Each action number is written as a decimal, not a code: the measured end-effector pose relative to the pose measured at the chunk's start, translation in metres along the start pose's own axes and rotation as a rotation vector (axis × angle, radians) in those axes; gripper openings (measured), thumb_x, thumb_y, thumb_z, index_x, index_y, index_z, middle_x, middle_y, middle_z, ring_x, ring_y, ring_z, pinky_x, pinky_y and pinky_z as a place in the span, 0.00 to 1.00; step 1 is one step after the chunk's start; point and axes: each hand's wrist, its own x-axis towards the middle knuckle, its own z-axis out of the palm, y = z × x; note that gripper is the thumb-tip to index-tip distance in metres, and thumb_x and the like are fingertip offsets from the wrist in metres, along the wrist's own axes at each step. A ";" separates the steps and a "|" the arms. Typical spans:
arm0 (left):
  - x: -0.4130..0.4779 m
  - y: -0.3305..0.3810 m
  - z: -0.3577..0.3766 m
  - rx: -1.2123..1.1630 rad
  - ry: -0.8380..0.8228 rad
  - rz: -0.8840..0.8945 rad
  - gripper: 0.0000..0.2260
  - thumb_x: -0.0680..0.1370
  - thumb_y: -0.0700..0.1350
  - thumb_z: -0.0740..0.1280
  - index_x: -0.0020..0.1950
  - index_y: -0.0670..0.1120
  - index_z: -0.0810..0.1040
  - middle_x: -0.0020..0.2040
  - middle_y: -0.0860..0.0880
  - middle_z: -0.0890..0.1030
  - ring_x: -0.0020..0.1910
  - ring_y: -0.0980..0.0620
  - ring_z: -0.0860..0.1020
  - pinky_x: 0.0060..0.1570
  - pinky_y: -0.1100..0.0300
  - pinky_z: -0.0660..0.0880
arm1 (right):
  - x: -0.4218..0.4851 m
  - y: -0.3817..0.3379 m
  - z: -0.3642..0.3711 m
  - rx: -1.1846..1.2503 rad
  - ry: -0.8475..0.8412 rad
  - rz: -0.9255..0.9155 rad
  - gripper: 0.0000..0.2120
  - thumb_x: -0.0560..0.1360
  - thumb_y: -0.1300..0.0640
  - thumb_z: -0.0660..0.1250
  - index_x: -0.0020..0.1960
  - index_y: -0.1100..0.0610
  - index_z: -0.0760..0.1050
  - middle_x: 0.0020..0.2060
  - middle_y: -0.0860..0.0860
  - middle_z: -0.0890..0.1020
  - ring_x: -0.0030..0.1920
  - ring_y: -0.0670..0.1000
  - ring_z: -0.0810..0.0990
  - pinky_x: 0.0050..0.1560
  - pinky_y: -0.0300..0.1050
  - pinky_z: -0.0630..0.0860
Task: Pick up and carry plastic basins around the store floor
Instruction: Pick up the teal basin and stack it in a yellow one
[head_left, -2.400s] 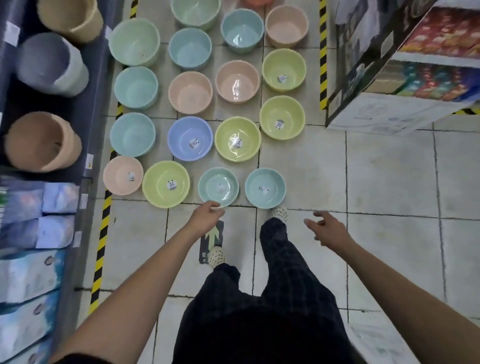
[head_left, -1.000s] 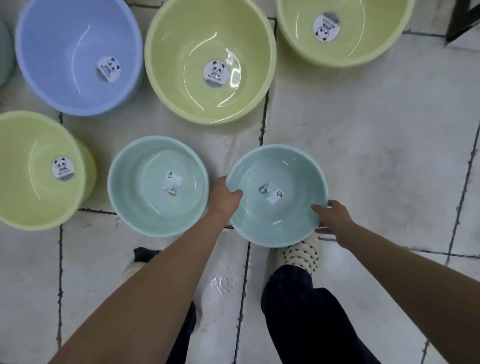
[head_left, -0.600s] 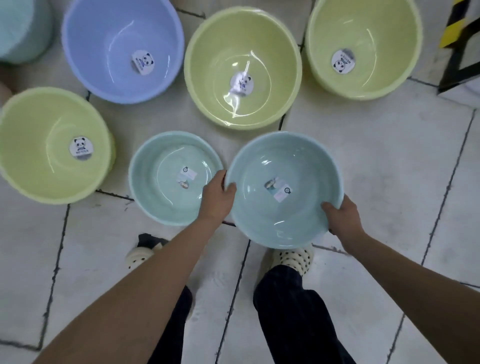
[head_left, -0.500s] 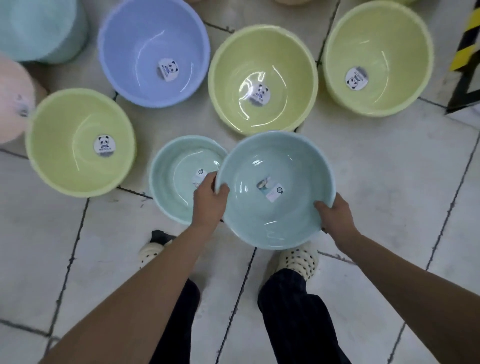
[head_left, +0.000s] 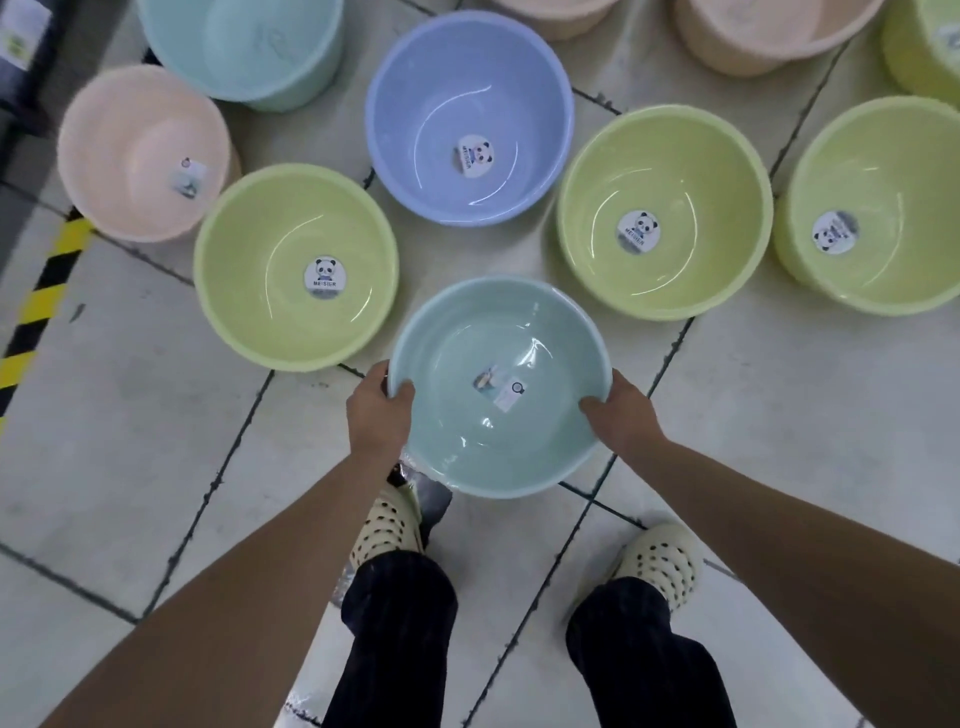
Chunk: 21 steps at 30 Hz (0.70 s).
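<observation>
I hold a small pale teal basin (head_left: 467, 431) level above the tiled floor, in front of my feet. My left hand (head_left: 376, 415) grips its left rim, thumb inside. My right hand (head_left: 621, 415) grips the right rim the same way. A small label sits in the basin's bottom. The second small teal basin from earlier is out of sight, and the held basin covers the spot where it stood.
Basins stand on the floor ahead: a green one (head_left: 270, 322) at left, a blue one (head_left: 426, 93), two more green ones (head_left: 691, 171) (head_left: 883, 171), a pink one (head_left: 130, 130) and a bigger teal one (head_left: 239, 47). Yellow-black floor tape (head_left: 41, 306) runs along the left.
Both hands took hold of the right small teal basin, lifted it and moved it left over the neighbouring teal basin. The view has swung left.
</observation>
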 end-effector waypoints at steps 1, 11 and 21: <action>0.006 -0.006 0.001 0.014 -0.007 0.019 0.11 0.78 0.40 0.64 0.60 0.45 0.79 0.46 0.49 0.81 0.43 0.49 0.79 0.45 0.57 0.76 | 0.005 0.001 0.005 -0.017 0.010 -0.008 0.22 0.75 0.60 0.62 0.69 0.56 0.70 0.54 0.57 0.80 0.49 0.57 0.77 0.46 0.44 0.70; 0.057 -0.040 0.026 0.049 -0.082 0.043 0.16 0.80 0.44 0.63 0.67 0.51 0.77 0.53 0.49 0.84 0.51 0.48 0.82 0.55 0.51 0.79 | 0.051 0.024 0.050 -0.073 0.007 0.056 0.30 0.77 0.56 0.63 0.77 0.50 0.59 0.58 0.57 0.80 0.56 0.61 0.78 0.48 0.46 0.71; 0.082 -0.052 0.039 0.100 -0.122 0.054 0.14 0.76 0.36 0.64 0.62 0.44 0.78 0.49 0.48 0.79 0.46 0.48 0.78 0.40 0.62 0.72 | 0.070 0.024 0.064 0.037 0.021 0.130 0.21 0.75 0.60 0.63 0.68 0.57 0.67 0.48 0.55 0.78 0.44 0.59 0.80 0.37 0.50 0.81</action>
